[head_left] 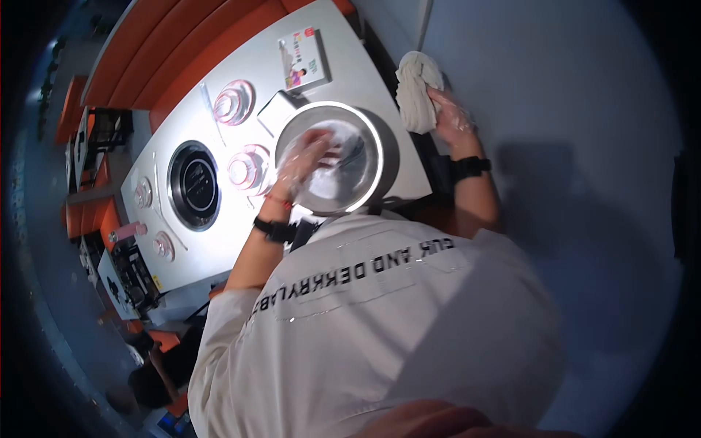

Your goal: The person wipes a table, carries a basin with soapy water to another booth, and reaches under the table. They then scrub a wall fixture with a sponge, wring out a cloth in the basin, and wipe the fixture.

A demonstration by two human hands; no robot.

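My left hand (312,155), in a clear plastic glove, reaches over and into a large round metal pot (380,157) on the white table. Its fingers are slightly bent and apart, with nothing plainly held. The pot's inside is shiny, with a grey patch I cannot make out near the fingertips. On the right, beyond the table edge, my right hand (454,120), also in a clear glove, is closed on a bunched white cloth (418,91). The cloth hangs apart from the pot. Dark bands circle both wrists.
Pink-rimmed tableware sets (235,102) stand on the table (270,55), with a round black cooktop (196,185) farther left. A printed box (301,58) and a small white box (277,111) lie near the pot. An orange bench (182,36) runs behind. A pink bottle (128,232) stands at the far end.
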